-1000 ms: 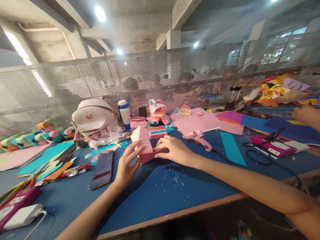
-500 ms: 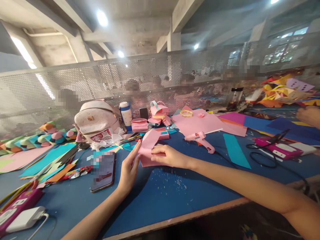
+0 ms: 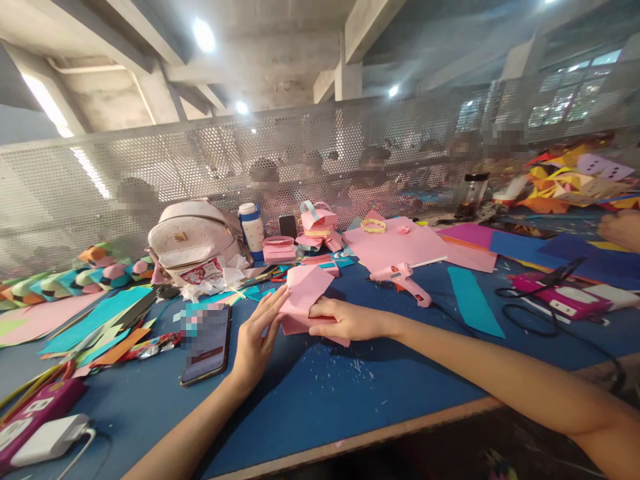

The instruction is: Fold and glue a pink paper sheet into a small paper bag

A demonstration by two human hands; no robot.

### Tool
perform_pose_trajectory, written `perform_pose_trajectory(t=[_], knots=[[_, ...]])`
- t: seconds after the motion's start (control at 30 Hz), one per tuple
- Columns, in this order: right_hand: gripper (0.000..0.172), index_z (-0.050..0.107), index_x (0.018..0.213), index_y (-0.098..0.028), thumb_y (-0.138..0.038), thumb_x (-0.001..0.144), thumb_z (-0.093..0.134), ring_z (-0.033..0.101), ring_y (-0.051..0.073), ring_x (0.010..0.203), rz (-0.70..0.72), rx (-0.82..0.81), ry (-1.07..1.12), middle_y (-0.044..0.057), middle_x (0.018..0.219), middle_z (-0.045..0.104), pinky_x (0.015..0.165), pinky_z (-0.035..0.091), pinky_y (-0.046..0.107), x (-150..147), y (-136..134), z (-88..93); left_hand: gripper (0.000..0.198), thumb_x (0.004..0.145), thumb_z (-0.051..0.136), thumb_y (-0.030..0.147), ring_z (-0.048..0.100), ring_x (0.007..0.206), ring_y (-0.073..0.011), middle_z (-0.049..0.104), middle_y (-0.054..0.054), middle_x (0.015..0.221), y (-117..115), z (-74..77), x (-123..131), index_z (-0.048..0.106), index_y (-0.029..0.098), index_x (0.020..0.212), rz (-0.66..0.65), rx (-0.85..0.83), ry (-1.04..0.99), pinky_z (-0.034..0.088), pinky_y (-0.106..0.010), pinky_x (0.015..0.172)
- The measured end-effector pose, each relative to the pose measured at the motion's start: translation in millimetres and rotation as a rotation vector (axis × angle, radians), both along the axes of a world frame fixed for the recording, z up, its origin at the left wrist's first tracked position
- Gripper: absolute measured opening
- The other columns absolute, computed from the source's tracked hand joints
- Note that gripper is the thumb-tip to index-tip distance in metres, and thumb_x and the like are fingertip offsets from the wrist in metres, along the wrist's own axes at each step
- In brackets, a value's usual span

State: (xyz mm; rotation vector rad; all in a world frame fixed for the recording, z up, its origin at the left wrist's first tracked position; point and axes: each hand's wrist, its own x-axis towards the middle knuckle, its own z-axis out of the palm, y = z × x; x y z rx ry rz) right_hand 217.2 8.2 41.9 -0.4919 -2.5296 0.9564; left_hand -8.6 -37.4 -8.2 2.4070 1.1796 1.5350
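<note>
A folded piece of pink paper [image 3: 306, 288] stands in front of me on the table, its upper flap raised and slanting to the right. My left hand [image 3: 256, 341] presses its left edge, with fingers fairly straight along it and the thumb close to the lower part. From the right, my right hand [image 3: 350, 319] has its thumb and fingers closed on the paper's lower right part; its fingertips are partly hidden in the fold. A pink hot glue gun [image 3: 406, 283] lies right of the hands, and a phone [image 3: 207, 347] lies left of them.
Behind are a backpack [image 3: 193, 230], a bottle [image 3: 251, 230], small pink paper boxes [image 3: 279, 249] and a large pink sheet [image 3: 395, 243]. Power strips [image 3: 560, 300] with cords lie at both sides. Another person's hand [image 3: 620, 229] is at far right. A perforated metal screen [image 3: 210, 160] borders the table.
The pink paper's raised flap has tilted further right and spread wider. My right hand has shifted slightly right and down, and a paper corner now shows beneath it. My left hand stays at the edge.
</note>
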Motion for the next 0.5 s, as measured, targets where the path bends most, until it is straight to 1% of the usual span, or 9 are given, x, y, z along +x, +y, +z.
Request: perform_pose_trajectory(t=[0.07,0.2,0.33,0.4,0.5], knots=[[0.024,0.063,0.092,-0.015,-0.038,0.093,0.053,0.053,0.02,0.092,0.001,0.001,0.002,0.006,0.097,0.059,0.087,0.041,0.029,0.0,0.5,-0.4,0.046,0.097,0.046,0.017,0.046,0.135,-0.0202,0.053,-0.002,0.143,-0.1,2.2,-2.0,0.048,0.032,0.141,0.03,0.076,0.087,0.032,-0.045,0.117],[0.029,0.056,0.074,-0.016,-0.037,0.094,0.05,0.047,0.015,0.077,0.002,-0.011,0.006,0.002,0.082,0.052,0.076,0.039,0.027,0.4,2.9,-1.3,0.05,0.096,0.046,0.013,0.045,0.137,-0.0214,0.049,-0.005,0.146,-1.5,7.6,-6.1,0.045,0.029,0.143,0.111,0.185,0.278,0.029,-0.047,0.117],[0.031,0.054,0.071,-0.016,-0.037,0.093,0.05,0.046,0.015,0.076,0.009,-0.041,0.018,0.001,0.079,0.051,0.072,0.039,0.026,1.3,4.5,-2.4,0.052,0.095,0.046,0.013,0.043,0.138,-0.0235,0.049,-0.007,0.146,-4.4,11.7,-7.4,0.041,0.028,0.145,0.158,0.249,0.386,0.024,-0.049,0.118],[0.032,0.054,0.069,-0.016,-0.038,0.093,0.05,0.046,0.015,0.074,0.014,-0.054,0.017,0.001,0.076,0.051,0.07,0.039,0.026,1.6,5.1,-2.9,0.053,0.095,0.046,0.014,0.042,0.138,-0.0243,0.049,-0.006,0.146,-5.1,12.3,-7.3,0.041,0.028,0.146,0.154,0.247,0.401,0.022,-0.05,0.118],[0.032,0.059,0.071,-0.016,-0.038,0.093,0.05,0.05,0.015,0.073,0.026,-0.078,0.016,0.001,0.076,0.056,0.072,0.041,0.027,1.4,5.7,-2.5,0.049,0.097,0.045,0.016,0.043,0.138,-0.0242,0.049,-0.005,0.146,-3.7,12.0,-7.2,0.044,0.032,0.144,0.099,0.161,0.337,0.02,-0.053,0.119]])
